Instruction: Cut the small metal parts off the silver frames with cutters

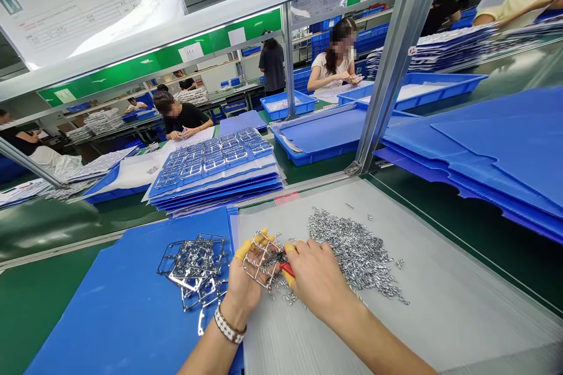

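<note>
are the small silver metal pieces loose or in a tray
Loose: the small silver metal pieces lie heaped on the grey sheet, a few scattered beyond.

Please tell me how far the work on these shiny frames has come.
Looks done: many small pieces already lie loose. In hand: the left hand holds a frame, the right hand a red tool. Probably left: the flat frames on the stack. Whether the tangled frames are finished, I cannot tell.
</note>
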Available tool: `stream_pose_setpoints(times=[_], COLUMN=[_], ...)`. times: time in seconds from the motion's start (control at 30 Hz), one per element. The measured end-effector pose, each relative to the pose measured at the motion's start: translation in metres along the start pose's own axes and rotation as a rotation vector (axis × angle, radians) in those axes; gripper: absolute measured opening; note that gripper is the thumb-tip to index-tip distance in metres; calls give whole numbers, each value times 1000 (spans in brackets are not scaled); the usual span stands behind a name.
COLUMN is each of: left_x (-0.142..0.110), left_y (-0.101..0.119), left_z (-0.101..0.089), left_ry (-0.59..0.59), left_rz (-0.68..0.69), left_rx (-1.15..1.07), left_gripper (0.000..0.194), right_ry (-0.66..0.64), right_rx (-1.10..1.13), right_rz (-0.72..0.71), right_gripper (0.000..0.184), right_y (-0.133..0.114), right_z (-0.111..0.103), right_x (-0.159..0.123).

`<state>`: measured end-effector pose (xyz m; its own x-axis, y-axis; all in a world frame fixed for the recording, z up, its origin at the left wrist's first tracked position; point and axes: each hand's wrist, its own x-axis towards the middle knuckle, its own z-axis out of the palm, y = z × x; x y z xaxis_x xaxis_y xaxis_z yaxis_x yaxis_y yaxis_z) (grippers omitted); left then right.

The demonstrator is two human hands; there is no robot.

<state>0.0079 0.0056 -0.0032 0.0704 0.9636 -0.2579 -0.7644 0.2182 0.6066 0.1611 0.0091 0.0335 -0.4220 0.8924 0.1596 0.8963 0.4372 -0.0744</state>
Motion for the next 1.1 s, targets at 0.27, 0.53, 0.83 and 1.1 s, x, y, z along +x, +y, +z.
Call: stream_pose_setpoints(times=[0.27,0.53,0.83,1.1], left_x=[-2,-1,1,-2], left_y=[2,7,6,6], left_z=[5,1,1,5], left_ry=[37,36,94,76], left_rz=[10,-2,37,67], left_rx=[32,-36,-54,-27], left_gripper=[31,33,29,29], right_ry=[0,34,-11,-34], right_rx=[-13,39,81,113], right_rz=[-21,-13,-47,-37], right_gripper=[14,18,19,19], right_y=[0,-4,-16,-14], right_z=[2,3,12,7], right_x=[2,-8,-11,-12])
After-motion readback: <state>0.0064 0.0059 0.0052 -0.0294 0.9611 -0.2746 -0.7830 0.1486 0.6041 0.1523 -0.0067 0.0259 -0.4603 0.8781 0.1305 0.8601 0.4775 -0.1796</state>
